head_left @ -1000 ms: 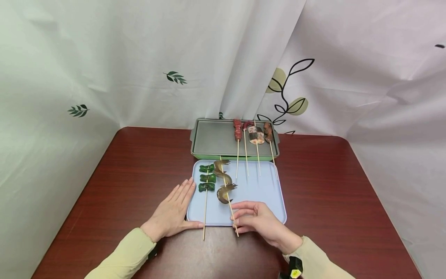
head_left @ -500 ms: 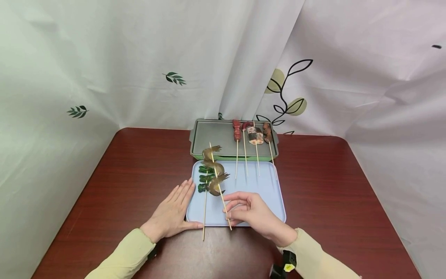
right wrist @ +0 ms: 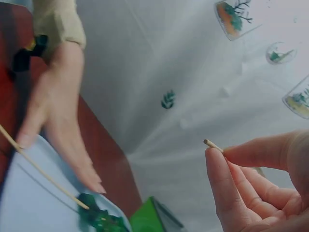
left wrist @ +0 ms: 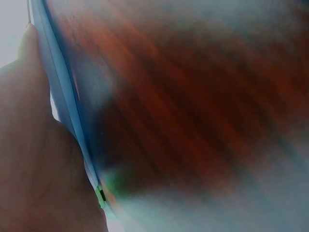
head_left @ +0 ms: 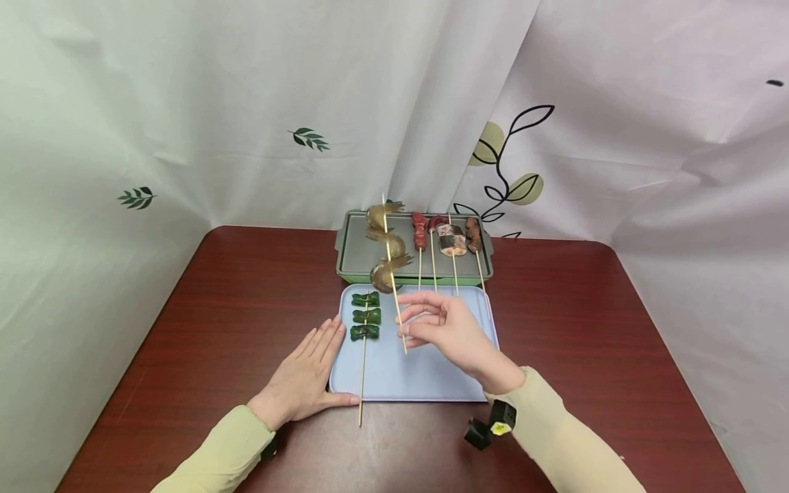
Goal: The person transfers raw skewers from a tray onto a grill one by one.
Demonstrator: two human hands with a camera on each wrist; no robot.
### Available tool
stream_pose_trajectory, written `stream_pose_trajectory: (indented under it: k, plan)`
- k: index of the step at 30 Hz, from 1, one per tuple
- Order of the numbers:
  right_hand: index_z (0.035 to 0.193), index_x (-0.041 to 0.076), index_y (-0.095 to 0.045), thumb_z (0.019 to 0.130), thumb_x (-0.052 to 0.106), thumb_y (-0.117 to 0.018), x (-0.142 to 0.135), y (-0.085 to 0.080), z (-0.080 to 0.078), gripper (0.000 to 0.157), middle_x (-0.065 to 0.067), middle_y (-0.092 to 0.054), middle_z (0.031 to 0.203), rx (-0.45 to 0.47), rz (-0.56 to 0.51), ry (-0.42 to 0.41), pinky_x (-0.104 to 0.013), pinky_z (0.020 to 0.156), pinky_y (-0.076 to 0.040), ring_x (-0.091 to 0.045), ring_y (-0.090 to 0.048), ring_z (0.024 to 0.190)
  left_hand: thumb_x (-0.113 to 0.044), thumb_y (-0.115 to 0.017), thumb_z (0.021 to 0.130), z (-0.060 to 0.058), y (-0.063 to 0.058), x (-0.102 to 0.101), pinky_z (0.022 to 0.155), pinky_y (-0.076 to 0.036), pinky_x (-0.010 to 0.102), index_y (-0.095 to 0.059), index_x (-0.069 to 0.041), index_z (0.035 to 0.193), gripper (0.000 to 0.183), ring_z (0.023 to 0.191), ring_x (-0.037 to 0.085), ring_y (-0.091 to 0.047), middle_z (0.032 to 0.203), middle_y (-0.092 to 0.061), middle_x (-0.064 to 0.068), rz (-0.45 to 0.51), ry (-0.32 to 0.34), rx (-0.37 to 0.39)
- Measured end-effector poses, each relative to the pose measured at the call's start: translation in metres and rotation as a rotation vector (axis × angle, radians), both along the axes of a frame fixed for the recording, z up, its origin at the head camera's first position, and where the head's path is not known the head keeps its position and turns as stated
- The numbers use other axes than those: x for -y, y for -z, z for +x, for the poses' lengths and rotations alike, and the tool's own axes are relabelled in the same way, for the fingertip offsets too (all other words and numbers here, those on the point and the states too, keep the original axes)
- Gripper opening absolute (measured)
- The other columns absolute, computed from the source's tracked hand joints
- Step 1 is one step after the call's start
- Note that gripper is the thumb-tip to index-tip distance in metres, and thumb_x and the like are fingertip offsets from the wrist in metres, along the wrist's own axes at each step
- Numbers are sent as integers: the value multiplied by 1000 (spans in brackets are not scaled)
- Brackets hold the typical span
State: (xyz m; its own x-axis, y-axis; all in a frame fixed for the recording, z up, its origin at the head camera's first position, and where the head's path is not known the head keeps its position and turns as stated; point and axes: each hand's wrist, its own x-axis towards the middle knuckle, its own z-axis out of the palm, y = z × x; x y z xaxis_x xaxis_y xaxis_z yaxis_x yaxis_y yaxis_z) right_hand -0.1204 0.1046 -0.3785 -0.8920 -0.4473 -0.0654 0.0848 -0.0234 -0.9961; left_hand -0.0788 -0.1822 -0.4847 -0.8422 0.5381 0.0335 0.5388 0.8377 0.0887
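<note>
Between thumb and fingers, my right hand [head_left: 453,332] pinches the lower stick of a shrimp skewer [head_left: 388,245]. Its shrimp hang over the left part of the grill pan [head_left: 364,250], with the tip pointing away from me. In the right wrist view only the stick's blunt end [right wrist: 212,144] shows at the fingertips. My left hand [head_left: 305,373] lies with straight fingers along the left edge of the blue tray [head_left: 431,383], thumb touching the stick of the green pepper skewer [head_left: 366,316] on that tray.
On the pan's right half lie a red meat skewer [head_left: 420,231], a dark red curled skewer [head_left: 435,223], a fish skewer [head_left: 453,239] and a brown meat skewer [head_left: 473,235]. Their sticks reach over the tray. White curtains [head_left: 259,123] surround the dark red table [head_left: 234,301].
The shrimp skewer has risen off the tray in my right hand, swung left over the peppers, then moved forward over the pan. My left hand has stayed in place.
</note>
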Motion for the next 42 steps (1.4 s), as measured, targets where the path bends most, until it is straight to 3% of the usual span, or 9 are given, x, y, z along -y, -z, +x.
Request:
stream_pose_trajectory:
  k: [10, 21, 26, 34, 42]
  plan:
    - [134, -10, -58, 92, -8, -67, 4, -5, -44, 44, -20, -69, 104, 2, 8, 75, -42, 78, -61, -21, -73, 88, -86, -48, 83, 0, 8, 3, 119, -25, 49, -31, 10, 154, 121, 149, 38, -25, 163, -24, 25, 61, 18, -55]
    - [136, -8, -57, 94, -11, -63, 17, 10, -84, 43, -25, -67, 111, 170, 5, 100, -37, 81, -61, -20, -72, 87, -88, -45, 83, -1, 13, 4, 121, -21, 47, -27, 8, 157, 122, 152, 34, -20, 165, -19, 22, 32, 2, -35]
    - [136, -11, -57, 95, -12, -61, 22, 19, -91, 41, -33, -63, 121, 215, 21, 98, -34, 81, -60, -20, -72, 86, -88, -46, 83, -1, 12, 4, 121, -21, 47, -27, 8, 157, 122, 151, 34, -20, 165, -19, 22, 32, 2, -35]
    - [134, -14, -56, 95, -13, -59, 25, 24, -93, 40, -35, -62, 122, 253, 53, 122, -32, 80, -60, -24, -73, 91, -86, -49, 83, 0, 4, 2, 120, -24, 48, -30, 9, 155, 121, 150, 37, -24, 163, -23, 24, 43, 9, -30]
    - [135, -12, -56, 95, -12, -60, 26, 26, -92, 40, -37, -60, 125, 277, 85, 148, -29, 79, -60, -26, -73, 90, -87, -45, 83, -1, 10, 4, 121, -21, 47, -30, 9, 155, 121, 150, 37, -23, 163, -24, 24, 60, 16, -51]
